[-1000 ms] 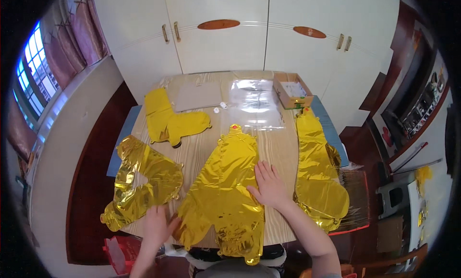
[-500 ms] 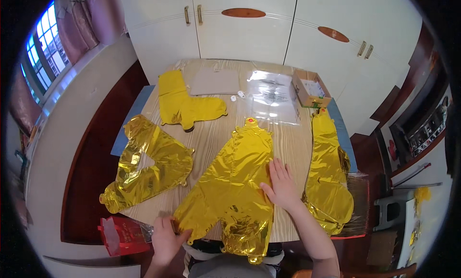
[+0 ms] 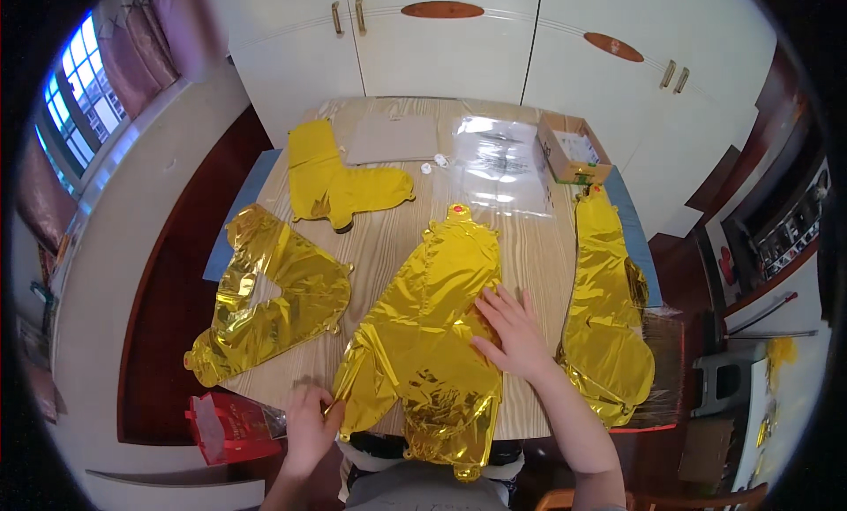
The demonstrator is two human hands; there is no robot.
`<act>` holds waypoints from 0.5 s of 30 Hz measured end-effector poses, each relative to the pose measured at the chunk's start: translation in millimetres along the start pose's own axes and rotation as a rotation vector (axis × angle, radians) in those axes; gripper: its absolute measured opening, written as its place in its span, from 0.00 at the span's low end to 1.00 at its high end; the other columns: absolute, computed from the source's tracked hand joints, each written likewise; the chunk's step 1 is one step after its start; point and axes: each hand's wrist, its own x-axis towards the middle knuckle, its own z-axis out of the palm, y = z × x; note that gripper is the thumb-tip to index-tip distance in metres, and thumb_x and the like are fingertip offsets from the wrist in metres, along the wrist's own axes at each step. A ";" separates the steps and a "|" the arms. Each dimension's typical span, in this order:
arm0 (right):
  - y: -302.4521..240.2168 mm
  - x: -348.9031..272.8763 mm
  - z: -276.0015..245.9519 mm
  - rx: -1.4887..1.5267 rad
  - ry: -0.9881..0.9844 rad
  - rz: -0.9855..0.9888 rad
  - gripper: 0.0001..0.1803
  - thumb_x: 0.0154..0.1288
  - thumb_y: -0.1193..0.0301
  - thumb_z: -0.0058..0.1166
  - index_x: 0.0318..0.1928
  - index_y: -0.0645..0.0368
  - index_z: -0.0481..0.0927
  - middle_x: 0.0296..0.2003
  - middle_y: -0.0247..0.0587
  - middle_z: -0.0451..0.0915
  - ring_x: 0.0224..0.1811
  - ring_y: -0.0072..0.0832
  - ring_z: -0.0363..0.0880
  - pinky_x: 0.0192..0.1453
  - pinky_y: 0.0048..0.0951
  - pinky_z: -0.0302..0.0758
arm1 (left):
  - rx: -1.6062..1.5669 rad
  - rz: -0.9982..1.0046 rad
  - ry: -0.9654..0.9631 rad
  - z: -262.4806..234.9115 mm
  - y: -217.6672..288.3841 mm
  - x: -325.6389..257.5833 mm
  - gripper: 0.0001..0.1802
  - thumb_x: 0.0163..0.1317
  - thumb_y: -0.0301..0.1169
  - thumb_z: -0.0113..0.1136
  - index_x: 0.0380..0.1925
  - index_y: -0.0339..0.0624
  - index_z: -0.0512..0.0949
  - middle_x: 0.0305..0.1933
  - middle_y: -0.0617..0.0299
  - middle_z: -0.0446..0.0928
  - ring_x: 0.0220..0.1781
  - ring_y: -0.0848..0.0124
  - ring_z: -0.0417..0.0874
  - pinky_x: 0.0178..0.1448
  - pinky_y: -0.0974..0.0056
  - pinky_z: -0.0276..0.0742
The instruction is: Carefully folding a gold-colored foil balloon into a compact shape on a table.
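The worktop [image 3: 534,255] carries flat gold balloons, and the middle balloon [image 3: 441,308] lies nearest the person, its near end running past the front edge. Its foil is creased and shiny: it should be very light, limp and slippery, quick to slide or wrinkle, and perhaps easily torn if pulled hard. The seamed edges look the best place to take hold, with a light pinch, while a flat palm steadies the sheet. Its left leg is partly folded.

The hands are apart. The right hand [image 3: 514,336] lies flat across the right edge, fingers spread on the foil, thumb out to the side, the forearm slanting in from the lower right. The left hand [image 3: 310,424] is curled at the lower left corner, thumb and fingers seemingly pinching the edge. Smallest, a red-dotted tab [image 3: 457,212] tops the far end.
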 end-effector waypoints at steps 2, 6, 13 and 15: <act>-0.9 -0.2 -1.8 0.005 0.006 -0.003 0.33 0.64 0.55 0.57 0.64 0.59 0.70 0.67 0.49 0.66 0.73 0.45 0.59 0.77 0.57 0.44 | -0.129 -0.140 -0.066 -3.8 6.9 0.6 0.10 0.58 0.27 0.64 0.33 0.39 0.71 0.33 0.51 0.71 0.34 0.56 0.75 0.38 0.56 0.70; -0.3 -1.0 -1.8 0.035 0.036 -0.012 0.31 0.62 0.57 0.58 0.63 0.58 0.72 0.66 0.48 0.68 0.72 0.45 0.60 0.77 0.57 0.44 | -0.365 -0.294 -0.033 -10.5 20.0 -3.7 0.13 0.61 0.21 0.61 0.42 0.38 0.69 0.33 0.54 0.73 0.29 0.71 0.77 0.29 0.64 0.70; -3.1 -0.6 -1.2 0.069 0.051 -0.060 0.25 0.62 0.60 0.59 0.58 0.56 0.76 0.61 0.45 0.73 0.70 0.44 0.64 0.77 0.58 0.45 | -0.626 -0.027 0.166 7.3 56.3 -9.3 0.27 0.54 0.17 0.65 0.53 0.40 0.66 0.36 0.62 0.72 0.35 0.76 0.75 0.36 0.70 0.71; -3.4 -0.4 -0.6 0.079 0.057 -0.070 0.24 0.61 0.61 0.59 0.56 0.56 0.77 0.60 0.44 0.73 0.69 0.44 0.65 0.77 0.59 0.44 | -0.542 0.077 0.030 5.1 78.5 -1.2 0.22 0.53 0.21 0.68 0.47 0.41 0.71 0.32 0.61 0.74 0.33 0.73 0.76 0.35 0.69 0.71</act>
